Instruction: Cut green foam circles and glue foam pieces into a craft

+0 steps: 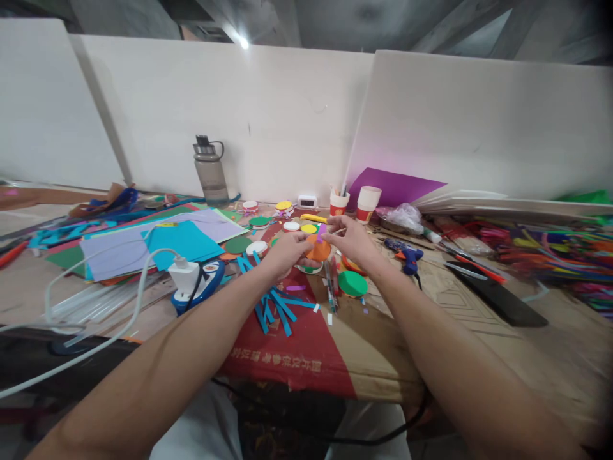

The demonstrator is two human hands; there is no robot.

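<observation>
Both my arms reach out over a cardboard-covered table (383, 345). My left hand (286, 250) and my right hand (353, 237) together hold an orange paper disc (318, 249) above the table's middle. A small purple paper strip (321, 231) sits at the disc's top edge, pinched between my right fingers. Just below my right hand a green paper disc (352, 283) lies flat. Several blue paper strips (275, 305) are scattered under my left forearm.
Coloured paper sheets (158, 246) lie at the left beside a white charger and cable (184, 273). A water bottle (209, 171) stands at the wall. Paper cups (368, 203), a blue glue gun (407, 257), scissors (472, 264) and coloured sticks (565, 252) fill the right.
</observation>
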